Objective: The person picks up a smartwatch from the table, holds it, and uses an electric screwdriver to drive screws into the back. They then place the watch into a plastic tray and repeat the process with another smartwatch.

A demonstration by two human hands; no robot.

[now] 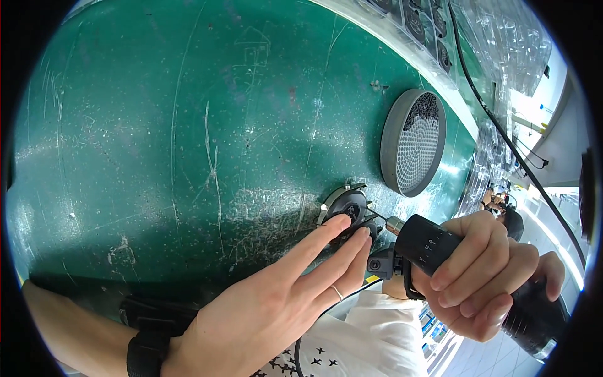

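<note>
My left hand (257, 311) reaches in with its fingers stretched out, the fingertips resting on a round black part (347, 202) with metal tabs at its edge. Its thumb is hidden. A black electric screwdriver (430, 242) with a ring of markings is wrapped in my right hand (487, 279). Its thin bit points left to the edge of the black part; whether the tip sits in a screw I cannot make out. The part lies on the green work surface (157, 144), partly covered by my fingers.
Beyond the part stands a round grey tray (392, 147) of small dimples, dark screws heaped at its far end. Black round parts in clear plastic trays (414, 25) line the back right. A black cable (496, 119) crosses the right side. Another person (512, 220) is far right.
</note>
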